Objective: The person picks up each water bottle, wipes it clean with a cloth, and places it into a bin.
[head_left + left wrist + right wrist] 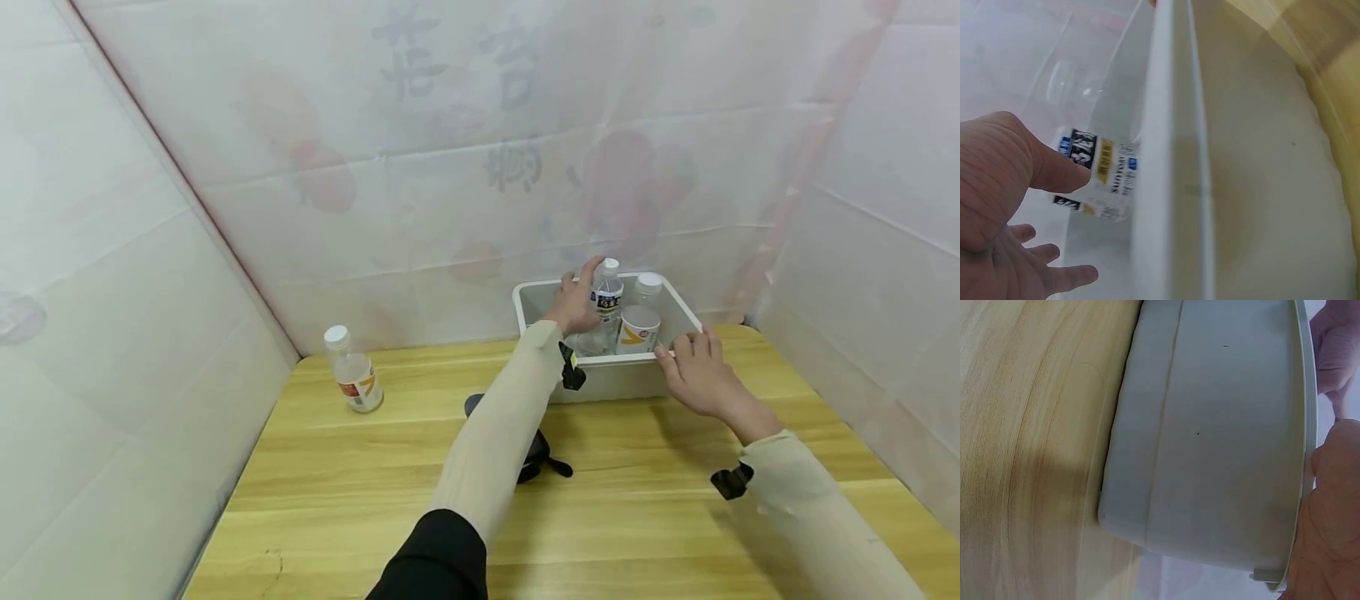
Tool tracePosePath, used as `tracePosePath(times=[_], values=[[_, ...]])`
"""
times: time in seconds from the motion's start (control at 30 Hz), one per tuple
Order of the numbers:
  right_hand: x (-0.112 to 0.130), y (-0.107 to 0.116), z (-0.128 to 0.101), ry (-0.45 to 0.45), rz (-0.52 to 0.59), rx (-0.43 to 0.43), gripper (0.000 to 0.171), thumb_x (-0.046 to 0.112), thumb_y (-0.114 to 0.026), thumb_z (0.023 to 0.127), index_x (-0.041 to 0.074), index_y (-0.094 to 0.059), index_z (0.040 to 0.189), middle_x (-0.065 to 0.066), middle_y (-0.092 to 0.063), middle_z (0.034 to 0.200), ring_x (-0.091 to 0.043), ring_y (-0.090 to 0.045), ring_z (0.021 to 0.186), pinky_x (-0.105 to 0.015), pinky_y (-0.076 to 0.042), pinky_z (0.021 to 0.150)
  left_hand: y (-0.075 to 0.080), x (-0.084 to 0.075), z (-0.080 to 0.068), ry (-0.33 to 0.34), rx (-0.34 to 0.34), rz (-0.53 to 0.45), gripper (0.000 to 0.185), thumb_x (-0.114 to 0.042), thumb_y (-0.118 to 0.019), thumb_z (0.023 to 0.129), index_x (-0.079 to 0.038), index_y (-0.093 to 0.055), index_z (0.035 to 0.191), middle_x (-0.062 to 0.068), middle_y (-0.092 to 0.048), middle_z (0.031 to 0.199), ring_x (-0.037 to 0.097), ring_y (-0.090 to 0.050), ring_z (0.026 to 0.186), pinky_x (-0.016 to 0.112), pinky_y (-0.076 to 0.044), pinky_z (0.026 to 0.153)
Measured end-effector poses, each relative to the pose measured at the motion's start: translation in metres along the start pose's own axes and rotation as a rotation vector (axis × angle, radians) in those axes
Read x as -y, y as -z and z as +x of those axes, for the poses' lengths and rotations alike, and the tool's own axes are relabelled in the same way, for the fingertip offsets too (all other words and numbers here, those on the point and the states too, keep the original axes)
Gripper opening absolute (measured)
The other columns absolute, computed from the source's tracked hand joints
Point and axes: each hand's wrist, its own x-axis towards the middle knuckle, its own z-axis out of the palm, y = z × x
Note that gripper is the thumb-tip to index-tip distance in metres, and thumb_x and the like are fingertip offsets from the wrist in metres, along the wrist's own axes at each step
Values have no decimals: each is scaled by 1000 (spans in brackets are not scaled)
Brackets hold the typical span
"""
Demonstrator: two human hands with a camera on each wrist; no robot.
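Three bottles, one bin

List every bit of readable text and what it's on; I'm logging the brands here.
Backdrop sheet: large faint Chinese characters, mirrored and too washed out to read.
Bottle the left hand grips in the bin: blue and yellow label, print too blurred to read.
Second bottle in the bin: orange mark, no legible words.
Bottle on the table: label too small to read.
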Motion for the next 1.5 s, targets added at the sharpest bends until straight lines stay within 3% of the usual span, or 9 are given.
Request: tracePosePath(times=[0.27, 0.37, 0.5, 0.73, 0.87, 1.0, 1.1, 1.27, 1.5], values=[[-7, 6, 2, 17, 22, 36, 46, 37, -16, 111, -3, -37, 108, -48, -20, 137, -63, 1, 141, -82, -25, 104, 25, -9, -5, -90, -58, 111, 95, 2, -66, 84, -36, -21, 159, 19, -38, 156, 35, -41, 143, 43, -51, 103], [-10, 9, 1, 18, 43, 56, 48, 38, -17, 112, -5, -39, 112, -48, -19, 139, -62, 3, 142, -81, -19, 108, 36, -8, -10, -92, -66, 144, 88, -2, -64, 85, -33, -25, 158, 17, -42, 155, 34, -46, 139, 42, -50, 102], [-10, 15, 2, 30, 20, 25, 49, 37, -23, 112, -8, -43, 116, -46, -28, 137, -64, -7, 140, -80, -23, 105, 47, -3, -19, -105, -72, 175, 80, -4, -59, 89, -29, -28, 157, 13, -45, 153, 33, -51, 133, 38, -49, 92], [-6, 26, 7, 33, -22, -36, 49, 37, -38, 109, -10, -46, 123, -42, -42, 126, -64, -34, 121, -73, -38, 81, 60, 22, -41, -157, -100, 212, 65, -8, -55, 96, -19, -33, 156, 15, -52, 146, 29, -60, 118, 39, -53, 90], [-3, 35, 11, 30, -42, -41, 51, 35, -47, 106, -11, -45, 127, -41, -45, 123, -63, -40, 116, -70, -41, 78, 68, 39, -55, -139, -124, 208, 60, -10, -54, 99, -17, -34, 155, 16, -54, 144, 24, -60, 91, 33, -50, 74], [5, 45, 16, 53, -61, -47, 55, 33, -52, 104, -13, -42, 133, -45, -41, 133, -66, -39, 119, -75, -38, 86, 78, 54, -68, -128, -141, 211, 57, -12, -54, 100, -15, -35, 154, 17, -56, 140, 21, -52, 69, 31, -43, 62], [14, 51, 18, 90, -64, -71, 55, 31, -54, 103, -13, -42, 134, -46, -40, 137, -67, -37, 123, -77, -34, 95, 87, 64, -80, -117, -150, 211, 57, -14, -55, 100, -14, -37, 154, 17, -55, 144, 24, -60, 80, 34, -50, 70], [32, 57, 23, 143, -61, -84, 55, 31, -54, 104, -11, -42, 137, -41, -38, 142, -63, -34, 128, -74, -30, 103, 103, 86, -104, -75, -174, 211, 55, -18, -55, 101, -16, -37, 153, 17, -51, 148, 33, -61, 121, 46, -54, 97], [67, 66, 27, 237, -82, -101, 52, 31, -56, 104, -8, -47, 136, -34, -43, 142, -57, -39, 130, -69, -32, 106, 122, 113, -143, -29, -201, 176, 54, -20, -54, 103, -16, -35, 153, 19, -52, 145, 36, -58, 126, 51, -53, 100]])
